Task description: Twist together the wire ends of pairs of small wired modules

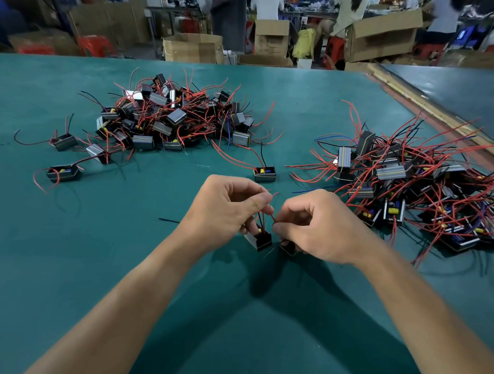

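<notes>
Red wires [270, 214] pinched, ready for twisting.
Left hand [227, 211] and right hand [315, 225] each pinch the wires, which stand upright just above the left module [258, 240]. The right module [289, 248] sits just right of it, under the right fingers. Both hands are equally near.

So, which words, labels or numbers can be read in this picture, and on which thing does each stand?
No text is readable.
Cardboard box: faint dark print, too blurred to read.
Modules in the left pile and the right pile: no legible marking.
</notes>
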